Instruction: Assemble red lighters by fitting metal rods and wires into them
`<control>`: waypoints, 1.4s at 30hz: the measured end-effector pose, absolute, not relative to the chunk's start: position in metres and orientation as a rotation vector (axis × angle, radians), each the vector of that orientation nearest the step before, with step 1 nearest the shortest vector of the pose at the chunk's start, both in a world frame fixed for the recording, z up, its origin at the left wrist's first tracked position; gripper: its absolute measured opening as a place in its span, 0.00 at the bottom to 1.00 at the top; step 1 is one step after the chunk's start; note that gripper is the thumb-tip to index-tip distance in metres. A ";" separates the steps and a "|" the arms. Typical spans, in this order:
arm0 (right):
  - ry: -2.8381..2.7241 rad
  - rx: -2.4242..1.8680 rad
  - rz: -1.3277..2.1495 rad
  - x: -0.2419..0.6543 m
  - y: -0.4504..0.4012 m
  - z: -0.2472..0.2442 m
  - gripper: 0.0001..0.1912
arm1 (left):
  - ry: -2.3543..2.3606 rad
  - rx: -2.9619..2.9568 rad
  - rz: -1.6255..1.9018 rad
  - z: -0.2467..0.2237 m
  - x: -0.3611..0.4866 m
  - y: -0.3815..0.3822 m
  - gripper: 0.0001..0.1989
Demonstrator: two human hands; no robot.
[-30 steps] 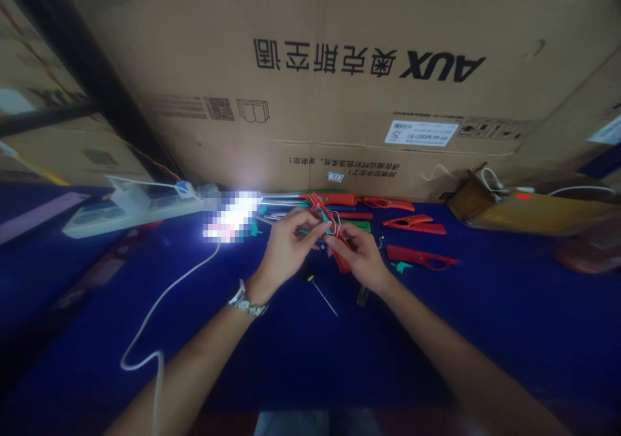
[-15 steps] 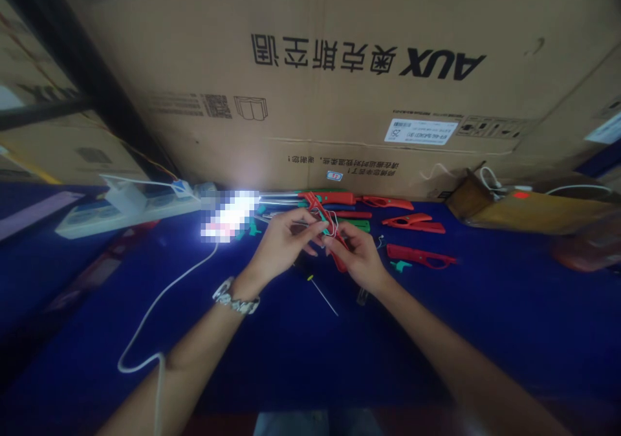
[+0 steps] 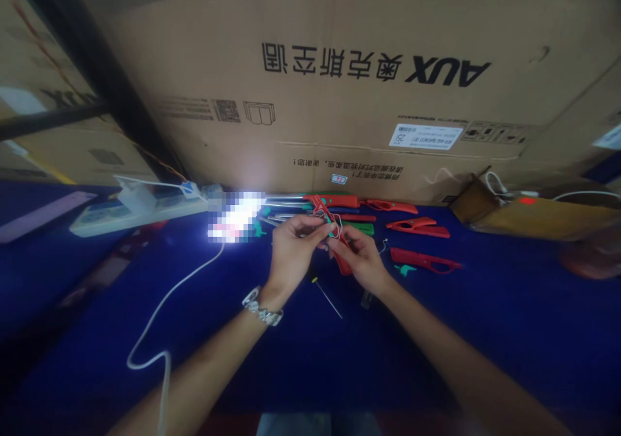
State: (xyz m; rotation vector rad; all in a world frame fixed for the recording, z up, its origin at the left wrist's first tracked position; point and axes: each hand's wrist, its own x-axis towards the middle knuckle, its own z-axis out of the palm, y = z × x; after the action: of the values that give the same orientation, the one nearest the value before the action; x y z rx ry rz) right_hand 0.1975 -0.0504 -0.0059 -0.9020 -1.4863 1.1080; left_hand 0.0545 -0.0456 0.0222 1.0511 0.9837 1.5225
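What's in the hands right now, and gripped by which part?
A long red plastic handle piece, around its middle: left hand toward the upper end, right hand lower down. Exact contact points are hidden.

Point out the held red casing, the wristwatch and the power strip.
Held red casing (image 3: 344, 264): head view, on its lower end.
Wristwatch (image 3: 264, 312): head view, on its metal band.
Power strip (image 3: 158, 211): head view, mid-body.
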 end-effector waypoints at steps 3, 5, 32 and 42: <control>-1.469 -0.903 1.135 0.197 -0.051 -0.005 0.19 | 0.936 1.010 1.563 0.023 0.054 -0.045 0.23; -1.467 -0.906 1.138 0.198 -0.051 -0.004 0.19 | 0.927 0.981 1.488 0.024 0.050 -0.044 0.26; -1.559 -0.964 1.093 0.200 -0.053 -0.001 0.18 | 0.789 1.528 0.964 0.025 0.013 -0.022 0.10; -1.608 -0.971 1.028 0.202 -0.055 -0.002 0.16 | 0.787 1.440 0.982 0.020 0.016 -0.023 0.09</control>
State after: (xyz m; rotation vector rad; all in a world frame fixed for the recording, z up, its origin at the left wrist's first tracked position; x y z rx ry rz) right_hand 0.2017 -0.0555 -0.0021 -0.9712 -1.6083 1.0277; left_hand 0.0164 -0.0233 0.0197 1.4405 0.7870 0.9821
